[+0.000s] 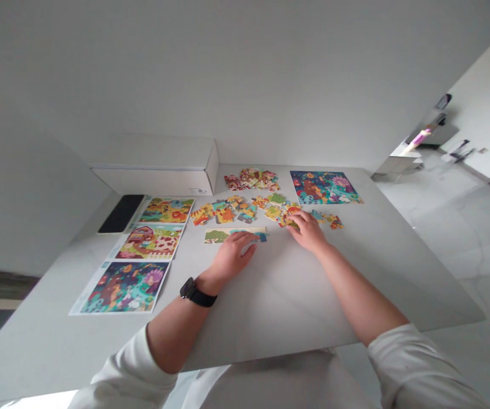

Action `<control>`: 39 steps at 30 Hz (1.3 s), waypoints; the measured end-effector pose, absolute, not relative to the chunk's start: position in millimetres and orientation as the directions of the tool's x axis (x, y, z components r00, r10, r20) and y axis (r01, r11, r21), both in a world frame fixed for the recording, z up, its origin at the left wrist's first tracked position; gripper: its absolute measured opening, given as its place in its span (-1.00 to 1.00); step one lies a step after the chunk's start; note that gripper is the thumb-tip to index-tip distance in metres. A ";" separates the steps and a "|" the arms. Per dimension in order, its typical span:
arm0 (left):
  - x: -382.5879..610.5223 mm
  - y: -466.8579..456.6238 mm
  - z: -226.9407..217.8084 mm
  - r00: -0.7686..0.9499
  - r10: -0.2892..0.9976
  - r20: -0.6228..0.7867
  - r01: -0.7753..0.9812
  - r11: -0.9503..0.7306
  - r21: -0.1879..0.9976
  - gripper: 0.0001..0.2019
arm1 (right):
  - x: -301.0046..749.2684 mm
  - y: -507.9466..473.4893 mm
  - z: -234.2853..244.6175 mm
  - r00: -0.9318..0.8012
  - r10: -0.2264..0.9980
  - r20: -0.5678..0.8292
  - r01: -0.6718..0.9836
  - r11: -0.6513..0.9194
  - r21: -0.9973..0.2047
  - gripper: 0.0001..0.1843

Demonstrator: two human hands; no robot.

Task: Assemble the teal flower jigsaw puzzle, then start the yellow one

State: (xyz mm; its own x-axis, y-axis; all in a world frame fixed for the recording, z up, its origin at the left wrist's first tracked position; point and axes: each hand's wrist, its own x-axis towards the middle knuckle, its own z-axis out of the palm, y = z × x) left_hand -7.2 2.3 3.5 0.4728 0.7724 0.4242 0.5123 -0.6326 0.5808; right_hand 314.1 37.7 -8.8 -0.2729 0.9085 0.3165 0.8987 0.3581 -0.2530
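A joined strip of jigsaw puzzle pieces [216, 235], green and blue with a pale upper edge, lies flat in front of me. My left hand [233, 254] rests over its right part, fingers stretched and thumb apart, hiding some of it. To the right, my right hand [308, 232] reaches into a loose group of yellow and green puzzle pieces [274, 211]. Its fingers are apart and touch pieces at the group's near edge; no piece is lifted. More loose orange and blue pieces [224, 212] lie beyond the strip.
Reddish puzzle pieces [253, 179] are heaped at the back. A finished dark-blue puzzle [326, 187] lies back right; a few pieces [334, 221] are nearer. Picture sheets [149, 241] and a black phone [121, 214] lie left, before a white box [155, 180].
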 end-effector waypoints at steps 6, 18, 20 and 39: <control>-8.4 2.3 4.7 0.472 0.797 0.376 0.527 -0.598 0.605 -0.70 | 323.1 44.1 -18.3 -0.089 0.950 0.299 0.966 0.155 -0.207 -0.58; -8.1 1.8 0.1 0.470 0.802 0.368 0.532 -0.590 0.607 -0.69 | 324.2 41.3 -16.9 -0.282 0.901 0.330 0.907 0.362 -0.214 -0.59; -8.3 1.5 0.1 0.475 0.797 0.372 0.527 -0.597 0.605 -0.69 | 324.3 41.0 -15.1 -0.285 0.903 0.321 0.901 0.366 -0.232 -0.63; -41.9 23.3 -1.3 0.192 0.934 0.302 0.872 -0.304 0.384 -0.47 | 331.3 39.4 -23.0 -0.317 0.897 0.308 0.891 0.393 -0.228 -0.56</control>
